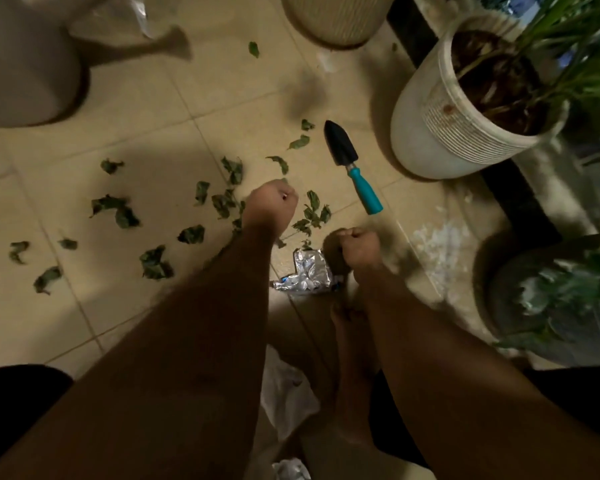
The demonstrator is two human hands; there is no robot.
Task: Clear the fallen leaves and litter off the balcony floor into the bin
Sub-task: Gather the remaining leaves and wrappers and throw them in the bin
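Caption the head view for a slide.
Both hands, left and right, reach toward leaves and foil wrapper on the balcony floor.

Curled green leaves lie scattered over the tiled floor ahead of you, thickest left of centre. A crumpled silver foil wrapper lies flat beside them, nearer your feet.

Both fists face away, so whether the left hand or the right hand holds anything cannot be told. The right wrist covers the wrapper's 3 o'clock edge. At 11 o'clock the grey bin is cut by the edge, motion-blurred. The beige pot at 12 o'clock loses its top.
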